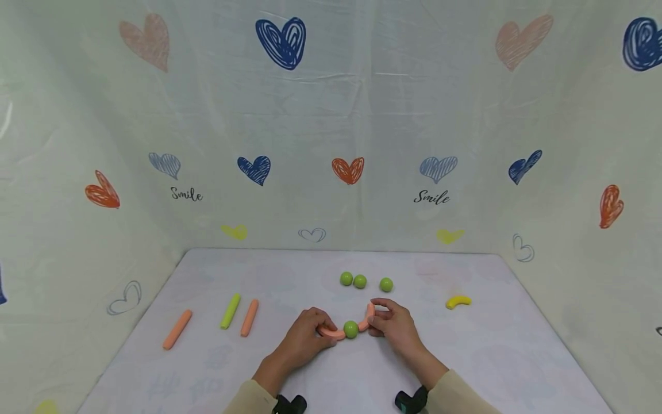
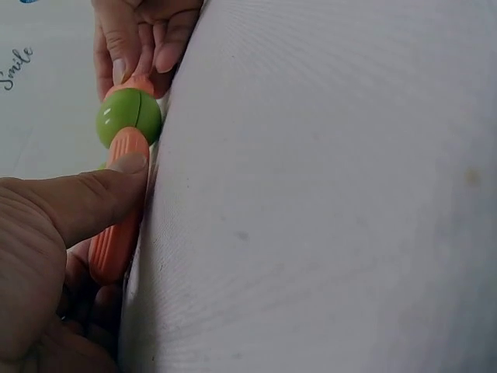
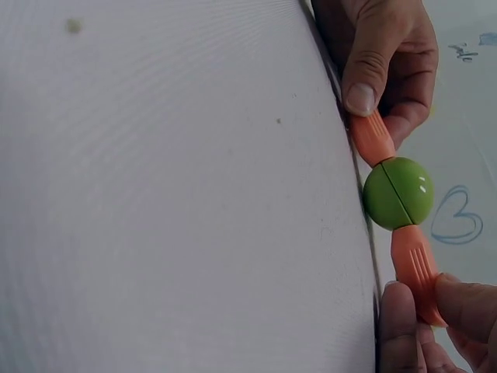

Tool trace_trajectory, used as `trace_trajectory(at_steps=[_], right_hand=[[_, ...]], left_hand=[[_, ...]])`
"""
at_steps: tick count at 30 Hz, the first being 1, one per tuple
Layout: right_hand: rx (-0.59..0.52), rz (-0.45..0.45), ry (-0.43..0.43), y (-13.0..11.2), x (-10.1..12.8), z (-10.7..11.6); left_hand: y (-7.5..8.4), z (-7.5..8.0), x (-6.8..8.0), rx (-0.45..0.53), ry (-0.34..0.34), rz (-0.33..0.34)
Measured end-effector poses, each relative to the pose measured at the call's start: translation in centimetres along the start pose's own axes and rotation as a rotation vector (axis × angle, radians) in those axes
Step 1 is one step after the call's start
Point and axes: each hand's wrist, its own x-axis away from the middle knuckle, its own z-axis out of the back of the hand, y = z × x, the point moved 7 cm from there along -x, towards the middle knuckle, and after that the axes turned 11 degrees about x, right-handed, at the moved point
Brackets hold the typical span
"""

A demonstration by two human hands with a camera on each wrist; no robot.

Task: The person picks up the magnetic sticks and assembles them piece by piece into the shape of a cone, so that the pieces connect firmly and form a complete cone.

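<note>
On the near middle of the white table point(image 1: 465, 356), a green plastic ball point(image 1: 350, 329) sits between two curved orange plastic sticks. The left hand point(image 1: 305, 340) pinches the left orange stick point(image 1: 331, 332) with thumb and fingers; the right hand point(image 1: 395, 325) pinches the right orange stick point(image 1: 368, 317) the same way. Both sticks touch the ball, so the chain runs left to right, and each hand is equally near to the ball.

Three more green balls point(image 1: 360, 281) lie further away.

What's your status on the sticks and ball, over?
Left hand pinches one orange curved stick; right hand pinches the other. Green ball joined between them, on the table. Nothing in the way.
</note>
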Motion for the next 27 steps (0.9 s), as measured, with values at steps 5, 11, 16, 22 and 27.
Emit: trace_trajectory(at_steps=[5, 11, 16, 22, 27], right_hand=[[-0.009, -0.006, 0.006, 0.11, -0.15, -0.05], [-0.003, -0.003, 0.003, 0.01, -0.1, -0.16], [0.032, 0.016, -0.012, -0.29, -0.04, -0.33], [0.073, 0.008, -0.019, -0.44, -0.06, -0.55], [0.078, 0.004, -0.021, -0.45, -0.04, -0.7]], left_hand=[[0.03, 0.02, -0.02, -0.005, -0.001, 0.002], [0.03, 0.02, 0.01, 0.004, -0.025, 0.0], [-0.12, -0.03, -0.04, -0.005, -0.052, 0.005], [-0.06, -0.09, 0.11, -0.026, -0.074, 0.002], [-0.03, -0.16, 0.24, -0.029, -0.083, 0.008]])
